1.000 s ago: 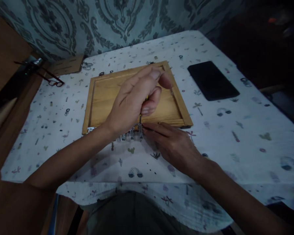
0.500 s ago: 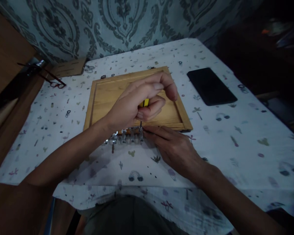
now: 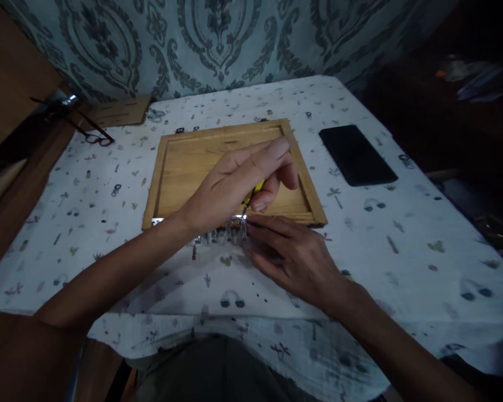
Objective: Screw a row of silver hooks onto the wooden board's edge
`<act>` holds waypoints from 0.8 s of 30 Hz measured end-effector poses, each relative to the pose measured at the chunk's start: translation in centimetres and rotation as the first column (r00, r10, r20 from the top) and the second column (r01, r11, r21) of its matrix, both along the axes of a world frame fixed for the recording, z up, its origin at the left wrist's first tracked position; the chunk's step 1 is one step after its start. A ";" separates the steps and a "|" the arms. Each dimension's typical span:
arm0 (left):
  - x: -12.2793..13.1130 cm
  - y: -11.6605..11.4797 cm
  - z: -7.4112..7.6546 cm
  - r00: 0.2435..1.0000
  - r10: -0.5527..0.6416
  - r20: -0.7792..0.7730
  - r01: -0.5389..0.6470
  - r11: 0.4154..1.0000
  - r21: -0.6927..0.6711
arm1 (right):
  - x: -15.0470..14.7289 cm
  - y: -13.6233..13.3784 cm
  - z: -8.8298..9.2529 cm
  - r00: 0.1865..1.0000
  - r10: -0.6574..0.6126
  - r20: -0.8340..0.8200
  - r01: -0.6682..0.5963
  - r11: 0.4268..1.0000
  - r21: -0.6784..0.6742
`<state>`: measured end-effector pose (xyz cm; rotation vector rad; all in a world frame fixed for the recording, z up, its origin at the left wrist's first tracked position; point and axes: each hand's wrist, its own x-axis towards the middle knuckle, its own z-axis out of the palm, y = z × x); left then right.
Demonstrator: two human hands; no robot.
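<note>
My left hand (image 3: 247, 176) is closed round a screwdriver (image 3: 254, 192) with a yellow and black handle. Its shaft slants down to the right part of a shiny metal strip with several hook-like pieces (image 3: 229, 229). This strip lies along the near edge of a framed wooden panel (image 3: 184, 173), and my left forearm covers some of it. Low at the strip's right end, my right hand (image 3: 295, 254) has its fingertips on the last metal piece. Just what those fingertips grip is partly hidden.
A black phone (image 3: 357, 154) lies right of the panel on the patterned white cloth (image 3: 402, 245). At the back left are eyeglasses (image 3: 98, 139) and a piece of cardboard (image 3: 123, 110). A patterned wall covering (image 3: 218, 44) rises behind the table.
The screwdriver has gone from nearly upright to tilted, as my left hand turned and moved slightly down and right. The thumb side of my right hand has spread a little at the strip.
</note>
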<state>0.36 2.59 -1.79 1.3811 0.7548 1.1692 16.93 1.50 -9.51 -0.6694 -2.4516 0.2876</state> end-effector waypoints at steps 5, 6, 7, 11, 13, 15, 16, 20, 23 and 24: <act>0.0 0.1 -0.2 0.999 -0.023 0.025 0.022 1.000 0.003 | -0.8 -0.4 0.0 0.992 -0.114 -0.048 0.114 0.993 -0.012; 0.0 0.1 -0.3 0.999 -0.024 0.027 0.024 1.000 0.004 | -0.9 -0.5 -0.1 0.989 -0.137 -0.051 0.136 0.991 -0.016; 0.0 0.1 -0.3 0.999 -0.025 0.025 0.025 1.000 0.007 | -1.0 -0.6 -0.2 0.986 -0.156 -0.054 0.156 0.988 -0.020; 0.0 0.0 -0.3 1.000 -0.018 0.013 0.018 1.000 0.012 | -1.5 -0.8 -0.3 0.979 -0.190 -0.068 0.188 0.982 -0.033; 0.0 -0.1 -0.3 1.000 -0.023 0.017 0.022 1.000 0.012 | -1.6 -0.9 -0.4 0.974 -0.208 -0.083 0.206 0.978 -0.031; 0.0 -0.1 -0.3 0.999 -0.033 0.031 0.033 0.999 0.015 | -1.7 -0.9 -0.4 0.971 -0.221 -0.092 0.220 0.975 -0.018; 0.0 0.0 -0.3 0.999 -0.037 0.039 0.036 0.999 0.018 | -1.7 -1.0 -0.4 0.971 -0.222 -0.093 0.222 0.975 -0.009; 0.0 0.0 -0.4 0.998 -0.042 0.050 0.041 0.999 0.026 | -1.8 -1.0 -0.4 0.972 -0.215 -0.093 0.217 0.976 0.010; -0.1 -0.1 -0.3 0.998 -0.035 0.051 0.034 0.999 0.025 | -1.8 -1.0 -0.4 0.973 -0.213 -0.088 0.214 0.977 0.001; -0.1 -0.1 -0.3 0.998 -0.035 0.053 0.034 0.999 0.023 | -1.8 -1.0 -0.4 0.974 -0.211 -0.086 0.212 0.977 -0.004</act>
